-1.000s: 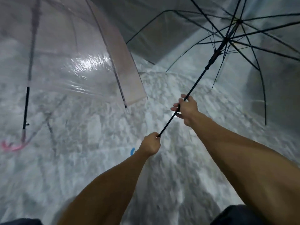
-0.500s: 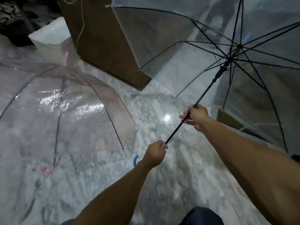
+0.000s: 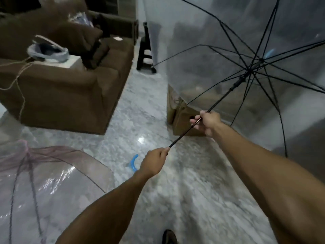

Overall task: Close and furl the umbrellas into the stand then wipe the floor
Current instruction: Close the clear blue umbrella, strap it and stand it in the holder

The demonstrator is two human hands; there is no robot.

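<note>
An open clear umbrella with black ribs and a black shaft fills the upper right, its canopy facing away. My left hand grips the lower end of the shaft, and the blue curved handle sticks out below my fist. My right hand grips the shaft higher up, well below the runner. A second open clear umbrella with a pink tip lies on the marble floor at the lower left.
A brown sofa with cushions and a bag stands at the upper left. A cardboard box sits on the floor behind the held umbrella. A dark stool stands further back. Glossy marble floor stretches between them.
The view has swung up and left, bringing the sofa and box into sight. The held umbrella stays open, with both hands on its shaft. The pink umbrella now sits lower left.
</note>
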